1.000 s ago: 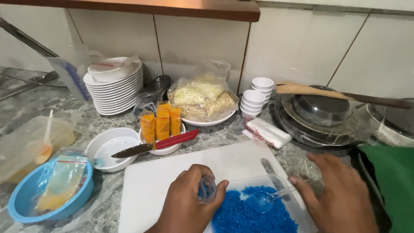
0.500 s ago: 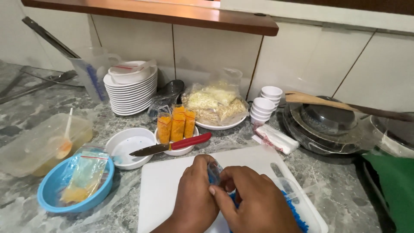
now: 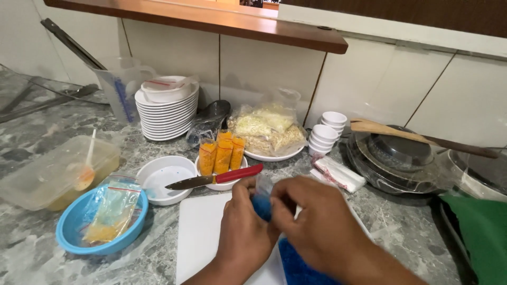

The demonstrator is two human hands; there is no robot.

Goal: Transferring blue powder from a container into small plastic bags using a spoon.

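Since half a second ago, your two hands have stayed together over the white cutting board (image 3: 203,237), and the view has drifted slightly, so everything sits a little lower and to the right. Your left hand (image 3: 244,232) and right hand (image 3: 317,227) both pinch a small clear plastic bag (image 3: 262,196) partly filled with blue granules, fingers curled closed around it. The bag stands upright between your fingertips, just above a heap of blue granules (image 3: 298,264) on the board. One second ago your hands were apart; they have since closed in.

Just behind your hands, a red-handled knife (image 3: 214,179) lies across two small white bowls, its blade pointing left. A blue bowl (image 3: 100,221) sits near the board's left edge. To the right of the board, the grey marble counter (image 3: 401,232) shows bare room before the stacked dark pans (image 3: 396,158).
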